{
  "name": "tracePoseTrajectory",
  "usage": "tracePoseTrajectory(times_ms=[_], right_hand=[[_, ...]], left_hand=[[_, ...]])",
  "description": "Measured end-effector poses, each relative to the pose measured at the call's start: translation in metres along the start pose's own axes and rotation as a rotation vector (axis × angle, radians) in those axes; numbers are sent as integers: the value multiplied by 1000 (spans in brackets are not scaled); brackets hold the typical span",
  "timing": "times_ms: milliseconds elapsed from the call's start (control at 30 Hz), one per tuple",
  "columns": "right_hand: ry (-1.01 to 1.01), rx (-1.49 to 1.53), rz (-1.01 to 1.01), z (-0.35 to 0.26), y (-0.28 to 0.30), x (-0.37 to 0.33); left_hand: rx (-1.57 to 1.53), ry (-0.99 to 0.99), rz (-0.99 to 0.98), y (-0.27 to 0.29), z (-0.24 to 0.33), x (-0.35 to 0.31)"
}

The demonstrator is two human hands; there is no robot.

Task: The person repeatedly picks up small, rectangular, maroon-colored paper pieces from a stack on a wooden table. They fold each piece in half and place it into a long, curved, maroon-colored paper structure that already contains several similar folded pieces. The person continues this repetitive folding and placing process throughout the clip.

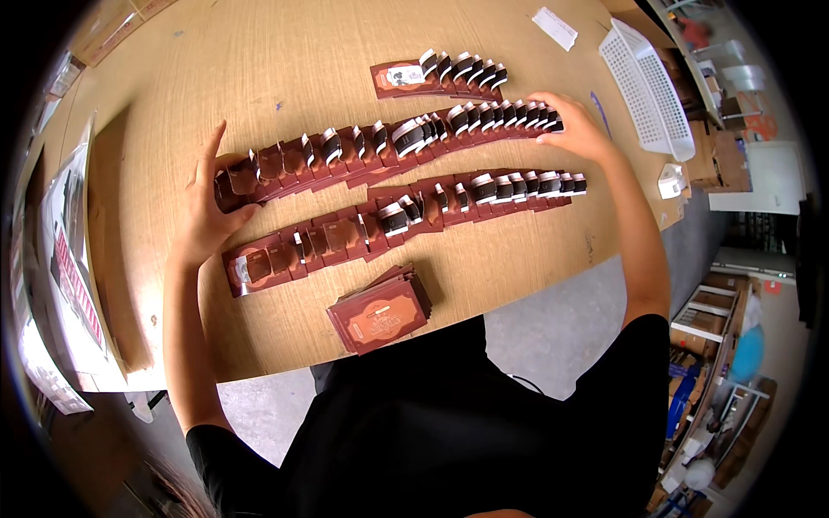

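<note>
A long row of overlapping brown cards (289, 170) with raised black-and-white flaps runs across the table. My left hand (210, 203) is around the row's left end, thumb on the near side and one finger pointing away from it. At the other end, my right hand (570, 128) closes on the tightly bunched cards, with its thumb near and fingers beyond. A second similar row (345, 237) lies closer to me. Beyond the held row sits a shorter group of these cards (401, 78). A stack of flat brown cards (380, 312) rests by the table's front edge.
The wooden table (484, 285) bears everything. A white perforated plastic basket (643, 91) stands at the right edge, with a small white object (670, 180) near it. A white paper slip (554, 28) lies at the far right. Plastic-wrapped printed sheets (73, 259) are at the left.
</note>
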State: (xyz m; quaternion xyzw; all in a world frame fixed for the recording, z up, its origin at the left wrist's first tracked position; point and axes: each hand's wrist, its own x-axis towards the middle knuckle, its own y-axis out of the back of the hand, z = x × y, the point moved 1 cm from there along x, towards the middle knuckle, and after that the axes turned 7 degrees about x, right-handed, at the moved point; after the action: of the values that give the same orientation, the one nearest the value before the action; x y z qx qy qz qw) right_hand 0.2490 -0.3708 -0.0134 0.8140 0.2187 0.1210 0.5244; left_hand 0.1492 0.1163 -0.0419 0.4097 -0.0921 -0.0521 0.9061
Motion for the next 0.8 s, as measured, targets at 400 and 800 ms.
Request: tracePoseTrajectory(times_ms=[400, 800], right_hand=[[216, -195, 136, -84, 13, 7], [462, -322, -246, -156, -50, 66]], left_hand=[[-96, -83, 8, -2, 5, 1], [-84, -92, -39, 0, 7, 4]])
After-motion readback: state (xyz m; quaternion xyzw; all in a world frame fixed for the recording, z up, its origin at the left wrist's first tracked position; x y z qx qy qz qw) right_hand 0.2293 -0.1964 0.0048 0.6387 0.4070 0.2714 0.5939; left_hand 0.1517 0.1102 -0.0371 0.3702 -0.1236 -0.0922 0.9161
